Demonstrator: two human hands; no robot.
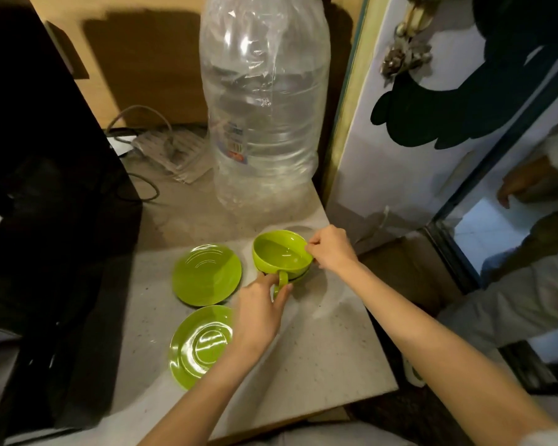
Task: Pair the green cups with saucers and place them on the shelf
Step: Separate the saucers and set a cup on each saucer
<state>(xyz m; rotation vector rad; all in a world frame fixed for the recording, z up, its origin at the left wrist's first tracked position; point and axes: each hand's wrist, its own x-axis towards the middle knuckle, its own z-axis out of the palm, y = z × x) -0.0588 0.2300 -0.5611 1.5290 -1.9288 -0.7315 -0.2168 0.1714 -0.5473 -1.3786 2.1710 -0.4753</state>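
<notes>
A green cup (279, 252) sits nested on another green cup, of which only a sliver of rim shows beneath it. My left hand (261, 313) grips the cup handle (281, 281) from the near side. My right hand (331, 249) pinches the top cup's rim on its right side. Two green saucers lie to the left on the pale counter (319, 349): one saucer (207, 275) further back, the other saucer (200, 346) nearer, partly covered by my left wrist. No shelf is in view.
A large clear plastic water bottle (264, 101) stands just behind the cups. A black appliance (45, 188) fills the left side. Cables and a power strip (168, 149) lie at the back. A white fridge (432, 140) stands right; the counter edge drops off beyond it.
</notes>
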